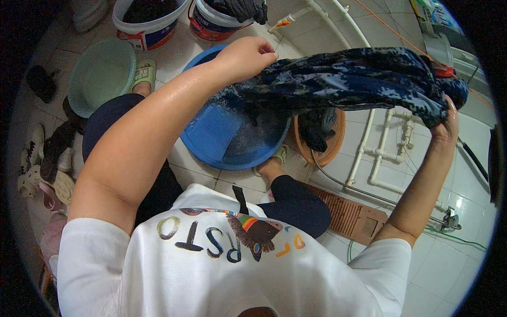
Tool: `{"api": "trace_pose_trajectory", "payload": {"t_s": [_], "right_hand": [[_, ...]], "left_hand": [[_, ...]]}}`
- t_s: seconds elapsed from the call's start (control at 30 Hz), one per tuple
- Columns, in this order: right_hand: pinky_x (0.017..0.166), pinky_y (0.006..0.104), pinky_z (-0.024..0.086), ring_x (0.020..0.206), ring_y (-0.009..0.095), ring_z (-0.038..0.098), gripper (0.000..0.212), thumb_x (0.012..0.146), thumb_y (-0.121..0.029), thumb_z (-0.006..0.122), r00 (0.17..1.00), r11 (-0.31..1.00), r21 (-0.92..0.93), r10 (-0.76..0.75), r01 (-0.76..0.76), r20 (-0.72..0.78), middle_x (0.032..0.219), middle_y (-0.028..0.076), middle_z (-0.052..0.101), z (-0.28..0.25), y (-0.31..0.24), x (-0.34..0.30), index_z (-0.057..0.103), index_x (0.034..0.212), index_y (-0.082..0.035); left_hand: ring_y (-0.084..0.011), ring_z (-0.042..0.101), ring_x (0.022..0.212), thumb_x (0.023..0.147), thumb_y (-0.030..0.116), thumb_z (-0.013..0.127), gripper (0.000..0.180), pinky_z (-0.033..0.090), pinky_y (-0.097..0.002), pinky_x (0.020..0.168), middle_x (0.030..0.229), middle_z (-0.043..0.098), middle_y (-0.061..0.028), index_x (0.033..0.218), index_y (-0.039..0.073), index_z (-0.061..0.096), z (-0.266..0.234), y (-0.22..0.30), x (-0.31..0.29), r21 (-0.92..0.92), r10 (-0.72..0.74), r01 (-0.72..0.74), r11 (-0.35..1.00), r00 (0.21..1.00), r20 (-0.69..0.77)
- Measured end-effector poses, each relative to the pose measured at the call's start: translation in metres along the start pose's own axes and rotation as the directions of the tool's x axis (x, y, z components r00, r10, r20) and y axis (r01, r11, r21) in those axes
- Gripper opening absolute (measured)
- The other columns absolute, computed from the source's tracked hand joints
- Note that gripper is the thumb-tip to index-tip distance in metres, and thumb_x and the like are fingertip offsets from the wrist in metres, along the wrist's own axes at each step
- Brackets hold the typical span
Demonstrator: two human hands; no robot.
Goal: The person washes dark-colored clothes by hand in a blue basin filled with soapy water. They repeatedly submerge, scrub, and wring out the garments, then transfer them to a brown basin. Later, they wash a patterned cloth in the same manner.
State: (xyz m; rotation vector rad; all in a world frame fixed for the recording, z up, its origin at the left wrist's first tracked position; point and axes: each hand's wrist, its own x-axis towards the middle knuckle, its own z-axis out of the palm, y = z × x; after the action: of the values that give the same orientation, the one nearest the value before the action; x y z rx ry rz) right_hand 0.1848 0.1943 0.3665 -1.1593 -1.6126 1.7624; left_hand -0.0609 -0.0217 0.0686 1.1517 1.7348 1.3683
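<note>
A wet, dark blue camouflage garment (348, 79) is stretched sideways between my hands, bunched into long folds. My left hand (248, 57) has its fingers curled closed at the garment's left end. At the other end, my right hand (446, 126) grips the cloth, its fingers partly hidden behind the fabric. Beneath the left part of the garment stands a large blue basin (211, 134) with a ridged slope inside and cloudy water. Some of the cloth hangs down into this basin. Whether the garment is a shirt or trousers I cannot tell.
Two white buckets (140, 30) with dark clothes stand at the back. A pale green basin (100, 79) is at left, near several shoes (33, 182). An orange basin (338, 140) holds dark cloth. White pipes (364, 153), a brown washboard (343, 211) and a tap (450, 219) are at right.
</note>
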Motion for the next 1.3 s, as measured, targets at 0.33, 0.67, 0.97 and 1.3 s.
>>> {"api": "trace_pose_trajectory", "payload": {"t_s": [0.33,0.67,0.97,1.3], "right_hand": [[0.076,0.0349,0.045,0.081,0.024,0.058,0.034,0.072,-0.023,0.063,0.997,0.748,-0.66,0.08,-0.074,-0.02,0.088,0.014,0.061,0.076,0.25,0.087,0.058,0.093,0.003],[0.092,0.042,0.036,0.12,0.045,0.027,0.091,0.062,-0.045,0.069,0.987,0.485,-0.862,0.124,-0.146,-0.097,0.139,0.024,-0.001,0.144,0.51,0.113,0.02,0.135,-0.021],[0.064,0.0381,0.049,0.09,0.034,0.05,0.032,0.075,-0.012,0.05,0.874,0.191,-0.86,0.014,0.474,0.485,0.123,0.015,0.041,0.209,0.543,0.133,0.057,0.106,-0.017],[0.08,0.0399,0.046,0.097,0.031,0.055,0.028,0.081,-0.018,0.046,0.943,0.382,-0.91,0.214,0.159,0.255,0.103,0.018,0.056,0.251,0.634,0.225,0.051,0.107,-0.007]], "left_hand": [[-0.0106,0.053,0.074,0.08,0.022,0.057,0.024,0.043,-0.0249,0.068,0.081,0.06,-0.0044,0.094,0.003,0.059,-0.002,-0.002,0.004,-0.151,-0.057,0.05,0.987,0.997,-0.042],[-0.0075,0.051,0.084,0.083,0.019,0.055,0.023,0.04,-0.0204,0.075,0.089,0.059,-0.0028,0.098,0.002,0.057,-0.012,0.002,0.011,-0.316,-0.209,0.185,0.93,0.977,-0.044],[-0.01,0.052,0.089,0.083,0.017,0.053,0.023,0.039,-0.0238,0.081,0.095,0.059,-0.0037,0.1,0.002,0.056,-0.017,0.005,0.009,-0.425,-0.318,0.293,0.857,0.948,0.012],[-0.0137,0.052,0.094,0.084,0.013,0.054,0.023,0.039,-0.0262,0.084,0.1,0.058,-0.0071,0.103,0.001,0.053,-0.024,0.001,-0.002,-0.487,-0.475,0.464,0.74,0.873,0.11]]}}
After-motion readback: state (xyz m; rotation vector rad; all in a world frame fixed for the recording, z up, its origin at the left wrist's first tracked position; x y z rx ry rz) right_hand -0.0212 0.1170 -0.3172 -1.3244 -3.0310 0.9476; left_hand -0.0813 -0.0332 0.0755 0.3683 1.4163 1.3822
